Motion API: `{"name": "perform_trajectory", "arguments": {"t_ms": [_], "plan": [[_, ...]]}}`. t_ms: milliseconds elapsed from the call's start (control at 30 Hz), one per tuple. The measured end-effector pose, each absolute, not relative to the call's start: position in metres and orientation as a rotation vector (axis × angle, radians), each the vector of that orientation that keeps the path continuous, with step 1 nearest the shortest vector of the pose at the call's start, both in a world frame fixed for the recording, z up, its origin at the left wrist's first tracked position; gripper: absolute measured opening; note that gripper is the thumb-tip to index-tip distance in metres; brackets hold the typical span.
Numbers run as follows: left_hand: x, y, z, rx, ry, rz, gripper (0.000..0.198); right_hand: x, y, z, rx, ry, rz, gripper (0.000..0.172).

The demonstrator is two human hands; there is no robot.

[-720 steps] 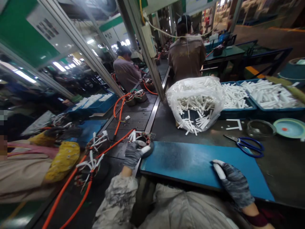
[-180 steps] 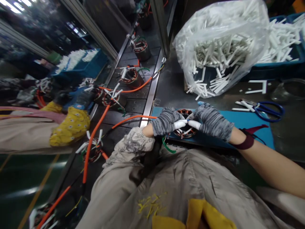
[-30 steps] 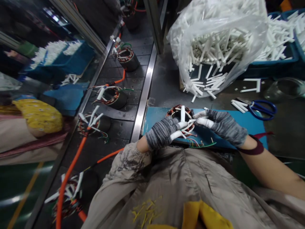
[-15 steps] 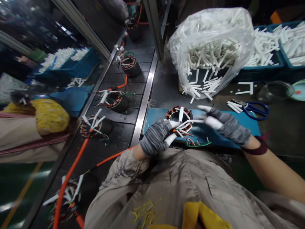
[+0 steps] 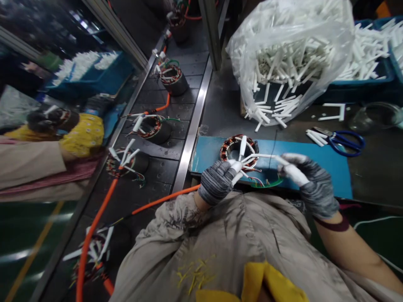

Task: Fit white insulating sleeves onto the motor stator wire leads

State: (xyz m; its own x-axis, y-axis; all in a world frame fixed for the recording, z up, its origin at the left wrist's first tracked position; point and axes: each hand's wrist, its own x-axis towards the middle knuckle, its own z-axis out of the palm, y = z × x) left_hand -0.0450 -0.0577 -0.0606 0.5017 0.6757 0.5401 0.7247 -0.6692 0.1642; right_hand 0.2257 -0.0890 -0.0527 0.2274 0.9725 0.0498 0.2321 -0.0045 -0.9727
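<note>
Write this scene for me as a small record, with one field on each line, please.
Left hand: gripping white tubes at the near side of the coil
Right hand: pinching the end of a thin tube that reaches from the coil
Coil: on the mat, which is blue
Scissors: at the mat's far edge, right side
Bag: clear, open, white tubes inside
Conveyor: left of the mat, carrying other coils
Co-worker's sleeves: yellow, left of the conveyor

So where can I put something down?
The dark tabletop has bare patches between the metal rail and plastic bag, and right of the blue mat, nearer than the scissors. It's crowded around the wound ring, left hand and right hand.
</note>
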Motion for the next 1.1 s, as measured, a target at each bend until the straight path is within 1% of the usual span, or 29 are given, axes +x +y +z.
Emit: {"name": "perform_trajectory", "arguments": {"t_ms": [33, 100, 300, 400, 533, 633, 700, 733, 833, 900, 933, 967, 1000, 1033, 1100], "plan": [[-0.045, -0.058, -0.060, -2.644, -1.245, -0.881, 0.023, 0.224, -0.096, -0.049, -1.440, -1.165, 1.013, 0.026], [-0.044, -0.058, -0.059, -2.600, -1.216, -0.871, 0.021, 0.220, -0.103, -0.045, -1.441, -1.147, 1.103, 0.022], [-0.045, -0.058, -0.059, -2.577, -1.199, -0.871, 0.022, 0.215, -0.095, -0.038, -1.383, -1.461, 0.965, 0.021], [-0.045, -0.059, -0.061, -2.596, -1.203, -0.853, 0.022, 0.219, -0.093, -0.034, -1.351, -1.726, 0.699, 0.021], [-0.046, -0.059, -0.062, -2.633, -1.156, -0.941, 0.021, 0.222, -0.095, -0.033, -1.391, -2.189, 0.180, 0.031], [-0.047, -0.060, -0.064, -2.684, -1.152, -0.943, 0.022, 0.217, -0.094, -0.040, -1.323, -2.363, 0.009, 0.034], [-0.047, -0.061, -0.066, -2.685, -1.172, -0.879, 0.021, 0.212, -0.089, -0.047, -1.297, -2.352, 0.086, 0.034], [-0.046, -0.062, -0.067, -2.683, -1.176, -0.845, 0.021, 0.209, -0.086, -0.051, -1.314, -2.302, 0.212, 0.033], [-0.045, -0.064, -0.070, -2.667, -1.118, -0.838, 0.022, 0.196, -0.074, -0.056, -1.346, -2.091, 0.733, 0.033], [-0.045, -0.066, -0.072, -2.649, -1.055, -0.866, 0.023, 0.186, -0.067, -0.056, -1.274, -1.941, 1.049, 0.040], [-0.046, -0.066, -0.072, -2.645, -1.039, -0.864, 0.023, 0.181, -0.064, -0.055, -1.253, -1.871, 1.166, 0.046], [-0.047, -0.066, -0.072, -2.652, -1.032, -0.845, 0.023, 0.177, -0.063, -0.054, -1.256, -1.804, 1.249, 0.052], [-0.048, -0.065, -0.071, -2.672, -1.033, -0.810, 0.023, 0.174, -0.063, -0.053, -1.272, -1.741, 1.316, 0.055], [-0.050, -0.062, -0.069, -2.699, -1.035, -0.766, 0.024, 0.173, -0.064, -0.051, -1.297, -1.704, 1.351, 0.054], [-0.054, -0.055, -0.064, -2.745, -1.063, -0.686, 0.027, 0.180, -0.069, -0.046, -1.350, -1.697, 1.331, 0.048]]}}
